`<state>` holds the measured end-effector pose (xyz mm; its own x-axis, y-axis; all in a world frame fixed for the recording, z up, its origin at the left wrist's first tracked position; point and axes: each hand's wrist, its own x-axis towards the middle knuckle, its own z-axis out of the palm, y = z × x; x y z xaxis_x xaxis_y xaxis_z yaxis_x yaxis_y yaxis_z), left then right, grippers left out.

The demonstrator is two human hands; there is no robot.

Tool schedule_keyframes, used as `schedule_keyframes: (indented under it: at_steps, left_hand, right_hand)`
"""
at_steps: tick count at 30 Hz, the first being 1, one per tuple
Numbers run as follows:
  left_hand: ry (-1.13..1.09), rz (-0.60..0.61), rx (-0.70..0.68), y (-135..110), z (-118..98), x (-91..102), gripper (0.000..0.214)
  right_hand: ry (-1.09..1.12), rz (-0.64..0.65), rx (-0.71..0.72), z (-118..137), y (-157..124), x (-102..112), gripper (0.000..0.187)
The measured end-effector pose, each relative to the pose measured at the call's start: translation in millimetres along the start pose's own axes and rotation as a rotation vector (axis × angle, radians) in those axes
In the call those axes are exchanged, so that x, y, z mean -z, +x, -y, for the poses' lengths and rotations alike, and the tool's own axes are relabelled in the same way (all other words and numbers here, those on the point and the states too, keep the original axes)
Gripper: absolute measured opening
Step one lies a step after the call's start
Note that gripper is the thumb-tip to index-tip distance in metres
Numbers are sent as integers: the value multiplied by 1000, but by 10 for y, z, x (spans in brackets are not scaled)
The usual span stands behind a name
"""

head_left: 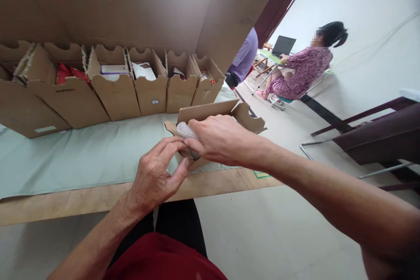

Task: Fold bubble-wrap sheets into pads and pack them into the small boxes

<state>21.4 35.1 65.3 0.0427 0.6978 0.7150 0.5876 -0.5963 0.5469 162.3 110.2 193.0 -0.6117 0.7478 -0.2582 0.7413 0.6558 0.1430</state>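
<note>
A small open cardboard box [210, 110] stands near the front edge of the table. My right hand [219, 138] reaches over it, its fingers closed on a crumpled clear plastic packet [186, 131] at the box's near left end. What the packet contains cannot be made out. From the left, my left hand [160, 170] pinches the end wall of the same box, thumb below and fingers above, close to the packet. Most of the box's inside is hidden behind my right hand and forearm.
Behind stands a row of open cardboard bins [121, 96] holding red packets [70, 74], a white and purple box [114, 70] and other goods. A tall cardboard panel [131, 4] rises behind them. Pale green cloth [131, 140] covers the table. Two people sit beyond, one at a laptop [284, 46].
</note>
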Motion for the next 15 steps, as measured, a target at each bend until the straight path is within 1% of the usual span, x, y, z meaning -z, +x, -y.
schedule_keyframes:
  at_steps: [3,5,6,8,10,12,14,15]
  left_hand:
    - [5,-2,-6,3,8,-8,19]
    - [15,-13,-4,6,7,-21,19]
    - [23,-21,-4,8,3,-28,19]
    - [42,-30,-2,9,-7,-39,21]
    - [56,-25,-1,5,-17,-40,23]
    - [59,-16,1,-4,-21,-32,22]
    - [47,-14,0,-16,-16,-23,21]
    - [41,-15,-1,-21,-12,-21,20]
  right_hand:
    - [29,2,17,-133,-4,42,32]
    - [29,6,9,-165,46,64,31]
    - [31,28,8,-162,85,66,30]
    - [37,115,31,-139,174,57,32]
    - [33,185,98,-122,253,48,32]
    - [8,234,191,-133,292,55,29]
    - [-14,244,248,-168,288,76,31]
    - [-9,250,249,-187,275,85,34]
